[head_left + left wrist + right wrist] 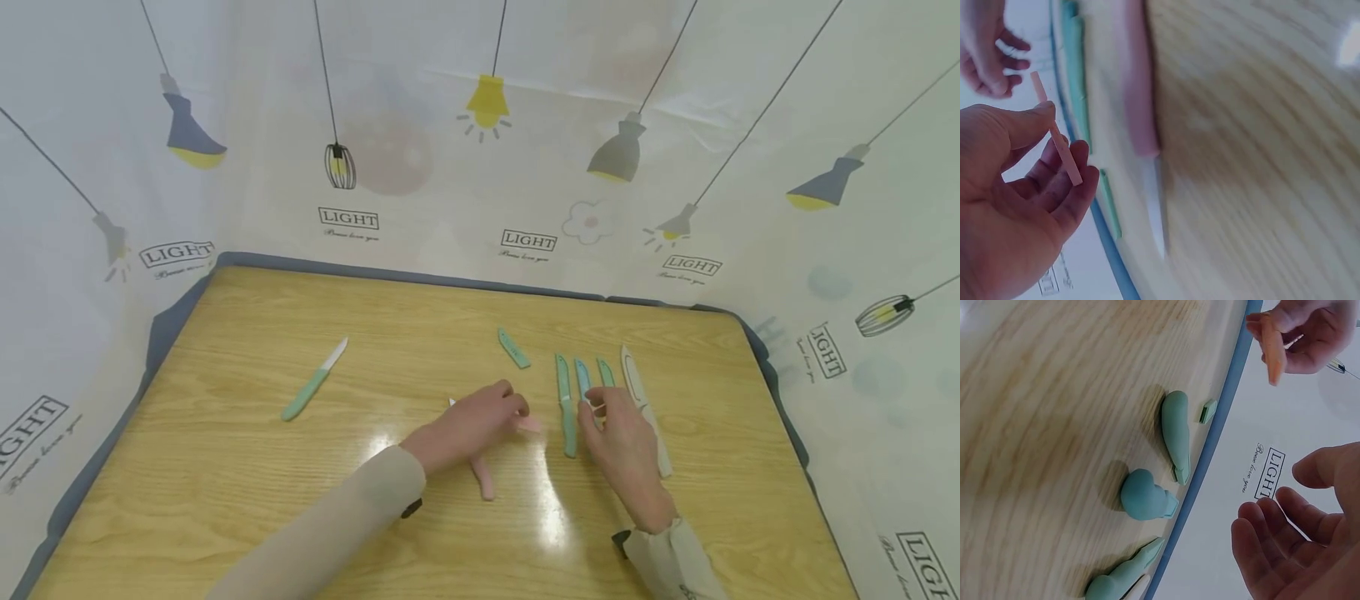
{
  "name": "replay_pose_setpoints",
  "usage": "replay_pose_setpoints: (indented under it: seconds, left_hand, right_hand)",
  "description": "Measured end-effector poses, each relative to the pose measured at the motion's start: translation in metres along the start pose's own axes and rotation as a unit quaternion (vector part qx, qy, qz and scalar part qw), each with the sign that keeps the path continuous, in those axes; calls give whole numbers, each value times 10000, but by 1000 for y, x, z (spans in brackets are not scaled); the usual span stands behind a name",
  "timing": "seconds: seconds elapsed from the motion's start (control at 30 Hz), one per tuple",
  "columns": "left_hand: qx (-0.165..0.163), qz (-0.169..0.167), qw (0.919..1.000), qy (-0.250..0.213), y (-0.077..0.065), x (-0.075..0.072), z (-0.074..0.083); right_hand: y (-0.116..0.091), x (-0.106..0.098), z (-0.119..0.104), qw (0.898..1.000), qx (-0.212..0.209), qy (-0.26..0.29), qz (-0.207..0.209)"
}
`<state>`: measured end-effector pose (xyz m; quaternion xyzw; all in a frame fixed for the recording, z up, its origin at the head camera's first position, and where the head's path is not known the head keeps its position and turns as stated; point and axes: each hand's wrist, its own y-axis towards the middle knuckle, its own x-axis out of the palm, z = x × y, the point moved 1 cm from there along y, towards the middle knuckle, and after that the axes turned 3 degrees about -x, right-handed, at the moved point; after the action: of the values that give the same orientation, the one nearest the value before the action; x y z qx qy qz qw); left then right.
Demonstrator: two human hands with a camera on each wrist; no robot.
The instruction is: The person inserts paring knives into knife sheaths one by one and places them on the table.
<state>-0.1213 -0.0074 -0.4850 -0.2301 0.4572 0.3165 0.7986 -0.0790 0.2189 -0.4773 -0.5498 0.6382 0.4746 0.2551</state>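
Observation:
My left hand (480, 423) pinches a pink blade cover (1065, 156) between thumb and fingers, above the table. Under that arm lies a pink-handled paring knife (1138, 94), its pale blade bare. My right hand (624, 442) hovers over the row of knives at the right, fingers loosely bent with nothing between them. That row has a green sheathed knife (566, 408), a blue knife (1144, 495), another green knife (1125, 572) and a white knife (648, 412). In the head view the right hand partly hides the blue and second green ones.
A green knife with a bare blade (315, 383) lies at the table's left. One loose green cover (513, 348) lies beyond the hands. The wooden table (225, 500) has a blue-grey edge (420, 278), with printed white cloth (435, 225) standing around it.

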Motion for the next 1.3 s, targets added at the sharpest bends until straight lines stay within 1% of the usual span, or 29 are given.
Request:
replay_pose_setpoints:
  seconds: [0.1,0.17,0.3,0.4,0.5,0.6,0.67,0.73,0.83,0.97,1.03,1.07,1.1,1.13,1.2,1.23,1.3]
  left_hand:
    - [-282,202,9973,-642,-6,-3,-3]
    - [-347,408,9948,-864,-10,-6,-6]
    - [-328,877,9911,-948,-19,-12,-11]
    - [-434,1199,9856,-1111,-25,-15,-15]
    - [-638,1513,9752,-1484,-31,-17,-20]
    - [-874,1851,9587,-1972,-36,-16,-27]
    - [-1084,2068,9446,-2306,-39,-15,-32]
    - [-1261,2259,9274,-2703,-43,-15,-36]
    - [-1517,2435,9005,-3269,-48,-14,-42]
    - [-1769,2521,8631,-4002,-54,-14,-48]
    - [-1824,2602,8394,-4409,-57,-14,-51]
    - [-1839,2643,8252,-4642,-58,-13,-53]
    - [-1812,2690,8085,-4911,-59,-13,-55]
    - [-1769,2745,7899,-5191,-60,-13,-56]
    - [-1618,2843,7436,-5832,-61,-12,-59]
    - [-1552,2866,7221,-6102,-62,-11,-60]
    - [-1449,2894,6837,-6540,-63,-11,-62]
  right_hand:
    - [0,1,-1,10000,6,55,-59]
    - [0,1,-3,9999,34,80,-96]
    - [0,2,-3,9999,12,79,-103]
    - [0,3,-4,9999,-111,73,-60]
    - [0,4,-6,9997,-217,78,-24]
    - [-1,6,-8,9995,-308,24,-4]
    - [-1,8,-11,9992,-393,-17,5]
    - [-2,12,-14,9987,-517,-41,22]
    - [-2,17,-20,9976,-698,-8,8]
    - [-2,24,-30,9965,-820,36,-120]
    - [-3,28,-34,9966,-784,44,-248]
    - [-3,29,-37,9965,-784,34,-301]
    - [-3,30,-39,9965,-761,25,-351]
    - [-2,32,-41,9965,-739,25,-399]
    - [-2,33,-45,9963,-729,8,-465]
    - [-2,34,-47,9962,-724,-7,-492]
    - [-1,35,-51,9961,-682,-23,-557]
